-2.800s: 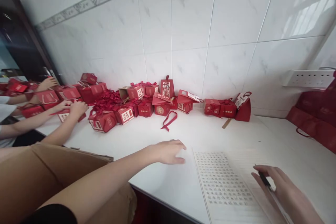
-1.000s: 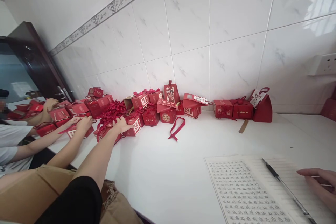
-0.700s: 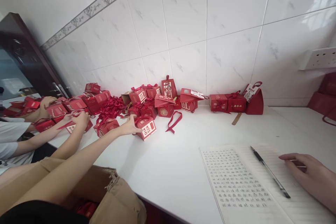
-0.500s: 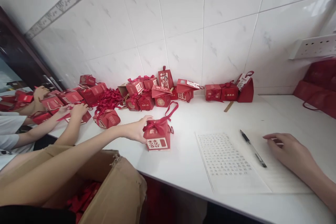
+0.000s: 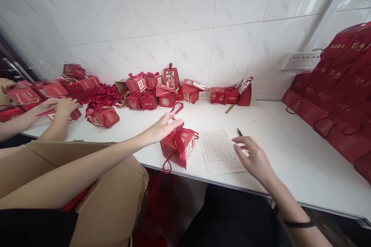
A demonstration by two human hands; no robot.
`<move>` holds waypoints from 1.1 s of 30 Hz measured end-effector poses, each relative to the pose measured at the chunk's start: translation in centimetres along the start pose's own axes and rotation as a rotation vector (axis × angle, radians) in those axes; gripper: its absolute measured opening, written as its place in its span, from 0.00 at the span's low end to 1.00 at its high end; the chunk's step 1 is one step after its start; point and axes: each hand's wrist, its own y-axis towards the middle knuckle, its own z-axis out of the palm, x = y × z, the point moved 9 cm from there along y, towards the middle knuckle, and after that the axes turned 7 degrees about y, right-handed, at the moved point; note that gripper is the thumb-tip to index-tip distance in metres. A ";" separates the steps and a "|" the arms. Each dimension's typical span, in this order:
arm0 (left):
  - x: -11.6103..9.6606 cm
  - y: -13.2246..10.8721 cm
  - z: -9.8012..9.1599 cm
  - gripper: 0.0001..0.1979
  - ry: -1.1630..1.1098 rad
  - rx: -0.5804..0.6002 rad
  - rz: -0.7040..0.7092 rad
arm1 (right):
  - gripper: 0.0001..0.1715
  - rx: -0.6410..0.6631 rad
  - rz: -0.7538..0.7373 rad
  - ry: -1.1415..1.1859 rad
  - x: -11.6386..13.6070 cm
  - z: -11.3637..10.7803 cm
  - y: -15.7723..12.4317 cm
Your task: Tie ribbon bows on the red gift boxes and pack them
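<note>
A small red gift box (image 5: 177, 147) with a red ribbon bow stands tilted near the front edge of the white table (image 5: 290, 154). My left hand (image 5: 164, 126) reaches over it, fingers stretched out, fingertips at the top of the bow. My right hand (image 5: 252, 158) hovers with fingers spread above a sheet of printed paper (image 5: 217, 150) lying right of the box. A black pen (image 5: 240, 132) lies at the far edge of the sheet, partly hidden by my right hand.
Several red gift boxes (image 5: 145, 94) and loose ribbons line the tiled wall. Another person's hands (image 5: 62, 105) work on boxes at the left. An open cardboard box (image 5: 110, 185) sits low left. Red bags (image 5: 333, 96) pile up at the right, under a power strip (image 5: 300, 60).
My left hand reached into the pile, took a red box and dragged it to the front edge beside the paper. My right hand let the pen go and lifted above the sheet.
</note>
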 end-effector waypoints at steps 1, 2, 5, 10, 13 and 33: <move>0.5 -0.2 0.9 0.36 0.024 0.037 -0.032 | 0.14 0.067 -0.027 0.037 1.1 1.5 -0.4; 0.7 -0.4 1.6 0.40 0.055 0.060 -0.027 | 0.14 0.126 -0.044 0.062 2.0 2.9 -0.7; 0.7 -0.9 3.1 0.46 0.102 0.104 0.073 | 0.19 0.257 -0.058 0.105 3.8 6.3 -1.4; -1.3 -2.4 5.1 0.50 0.062 0.414 0.355 | 0.45 0.332 0.018 0.221 5.3 8.4 -2.0; -2.9 -3.6 5.6 0.45 0.019 0.546 0.523 | 0.56 0.442 0.037 0.365 6.8 9.5 -2.9; -2.6 -3.1 6.0 0.31 -0.087 0.360 0.293 | 0.25 -0.075 0.405 0.154 5.3 1.6 -6.2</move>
